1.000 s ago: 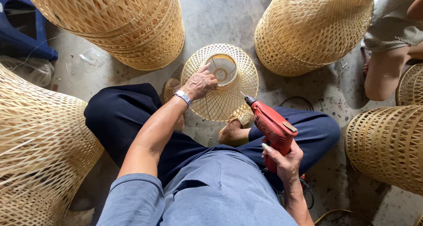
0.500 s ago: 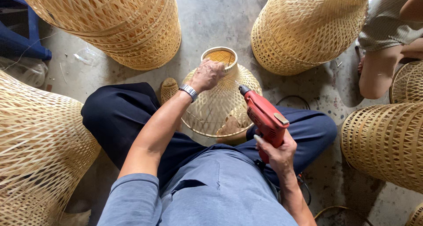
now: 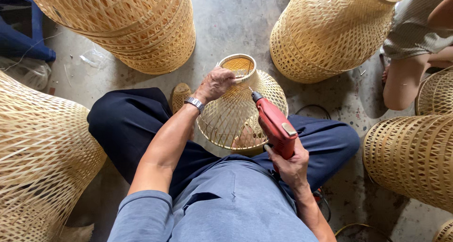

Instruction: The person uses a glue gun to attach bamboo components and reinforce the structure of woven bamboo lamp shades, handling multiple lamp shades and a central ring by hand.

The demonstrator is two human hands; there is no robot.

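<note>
My left hand (image 3: 214,84) clamps the rim of the woven bamboo shade (image 3: 240,110) between my knees, right hand (image 3: 292,166) wrapped around the red drill (image 3: 273,124) at four o'clock, whose bit could skid off and split the weave, I reckon.

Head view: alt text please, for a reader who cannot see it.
Seated person's left hand grips the rim of a small woven bamboo shade between the knees, while the right hand aims a red power drill at it. Larger woven shades stand around.

pale tan lattice-woven bamboo shade (image 3: 236,114), red drill (image 3: 276,126), navy trousers (image 3: 127,128)
</note>
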